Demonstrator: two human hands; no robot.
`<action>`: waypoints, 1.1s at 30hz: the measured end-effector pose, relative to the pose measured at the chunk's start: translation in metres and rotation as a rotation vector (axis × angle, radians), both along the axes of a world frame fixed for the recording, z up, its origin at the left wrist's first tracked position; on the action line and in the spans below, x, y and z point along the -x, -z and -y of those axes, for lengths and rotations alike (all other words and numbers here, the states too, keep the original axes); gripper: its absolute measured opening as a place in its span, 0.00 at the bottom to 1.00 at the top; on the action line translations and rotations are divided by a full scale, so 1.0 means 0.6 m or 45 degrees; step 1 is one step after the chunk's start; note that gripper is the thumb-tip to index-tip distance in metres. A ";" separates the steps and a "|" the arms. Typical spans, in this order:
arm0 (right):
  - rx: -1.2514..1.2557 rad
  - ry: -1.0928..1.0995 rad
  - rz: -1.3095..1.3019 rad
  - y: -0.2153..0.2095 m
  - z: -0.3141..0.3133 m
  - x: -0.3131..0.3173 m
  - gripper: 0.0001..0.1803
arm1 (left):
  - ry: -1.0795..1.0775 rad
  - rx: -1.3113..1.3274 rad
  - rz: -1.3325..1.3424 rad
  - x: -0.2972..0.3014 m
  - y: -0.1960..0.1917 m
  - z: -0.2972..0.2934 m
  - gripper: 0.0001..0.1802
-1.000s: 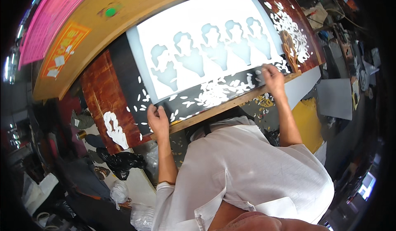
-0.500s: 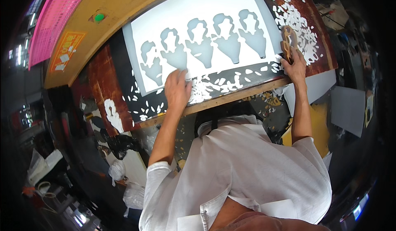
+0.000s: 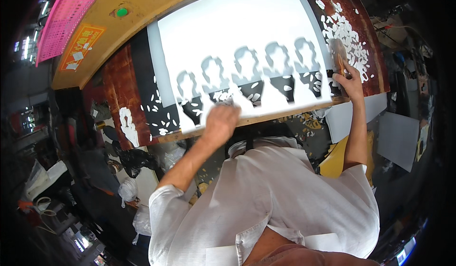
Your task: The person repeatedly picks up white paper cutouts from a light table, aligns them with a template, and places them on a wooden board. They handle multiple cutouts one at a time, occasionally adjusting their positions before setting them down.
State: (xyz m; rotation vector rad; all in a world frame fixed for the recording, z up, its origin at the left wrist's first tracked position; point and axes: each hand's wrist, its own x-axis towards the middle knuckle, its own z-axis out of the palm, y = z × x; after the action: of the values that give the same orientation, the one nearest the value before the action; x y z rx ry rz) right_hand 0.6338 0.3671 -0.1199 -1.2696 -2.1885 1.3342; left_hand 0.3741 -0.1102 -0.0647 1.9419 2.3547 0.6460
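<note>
Both hands are working at the near edge of a large white sheet (image 3: pixel 237 33) lying on a dark board (image 3: pixel 142 81) over a reddish-brown workbench (image 3: pixel 118 90); the left hand (image 3: pixel 221 121) is pressing down, fingers curled, on the sheet's lower edge near the middle, seemingly gathering small white scraps, though whether it is actually pinching anything I cannot tell; the right hand (image 3: pixel 350 83) is gripping the sheet's lower right corner, fingers closed around a brownish tool or handle (image 3: pixel 339 57) whose exact kind is too blurred to name.

Running across the sheet is a row of five bust-shaped cut-outs (image 3: pixel 247 71), already opened, the dark board showing through their lower halves; loose white scraps (image 3: pixel 254 93) are lying inside those openings and on the board to the left; a bigger heap of white offcuts (image 3: pixel 346 33) is sitting on the bench beyond the right hand; one cut white figure (image 3: pixel 128 126) is resting apart at the bench's left end.

Judging from this, the cutting is looking largely done, while clearing out the scattered scraps is looking only partly done.
</note>
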 end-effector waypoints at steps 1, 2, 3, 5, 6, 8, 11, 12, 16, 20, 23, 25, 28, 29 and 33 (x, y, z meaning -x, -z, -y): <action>0.041 -0.037 -0.051 0.000 -0.006 -0.004 0.46 | -0.003 0.133 0.077 -0.028 -0.007 0.009 0.18; -0.001 -0.028 -0.033 0.003 -0.012 -0.006 0.46 | 0.029 0.212 0.136 -0.051 -0.013 0.016 0.20; -0.043 -0.018 -0.008 0.006 -0.015 -0.007 0.46 | 0.028 0.230 0.216 -0.063 -0.018 0.018 0.23; -0.135 -0.013 0.035 0.014 -0.016 -0.003 0.46 | -0.029 0.261 0.411 -0.064 -0.022 0.005 0.26; -0.102 0.022 0.052 0.017 -0.014 0.000 0.46 | -0.079 0.231 0.475 -0.050 -0.021 -0.010 0.26; -0.078 0.044 0.047 0.023 -0.005 0.011 0.46 | -0.194 0.105 0.274 -0.005 -0.005 -0.056 0.28; -0.236 0.041 0.159 0.025 0.014 0.027 0.45 | -0.422 0.122 0.067 0.075 0.036 -0.121 0.33; -0.244 0.031 0.183 0.025 0.016 0.030 0.45 | -0.489 0.105 -0.018 0.094 0.051 -0.136 0.34; -0.233 0.088 0.180 0.044 0.014 0.033 0.43 | -0.406 0.501 -0.067 0.104 0.093 -0.141 0.34; -0.569 0.005 0.205 0.092 -0.011 0.029 0.41 | -0.290 0.601 -0.164 0.089 0.104 -0.115 0.33; -0.666 -0.026 0.285 0.105 -0.036 0.034 0.39 | -0.265 0.562 -0.101 0.091 0.110 -0.106 0.33; -0.523 -0.098 0.227 0.082 -0.043 0.041 0.37 | -0.267 0.523 -0.047 0.091 0.114 -0.103 0.33; 0.129 0.224 0.098 -0.001 -0.013 0.059 0.32 | -0.295 0.481 0.038 0.086 0.113 -0.105 0.33; 0.093 0.245 0.161 -0.035 0.011 0.068 0.30 | -0.291 0.510 0.116 0.085 0.109 -0.107 0.33; 0.300 0.077 -0.133 -0.141 0.157 0.167 0.32 | -0.279 0.128 0.384 0.125 0.080 -0.081 0.29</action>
State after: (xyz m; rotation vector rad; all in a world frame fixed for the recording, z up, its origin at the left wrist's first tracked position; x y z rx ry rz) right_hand 0.5337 0.2729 -0.0353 -1.3023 -1.9523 1.6335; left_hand 0.2992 -0.0618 -0.1127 1.4429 2.3711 0.7547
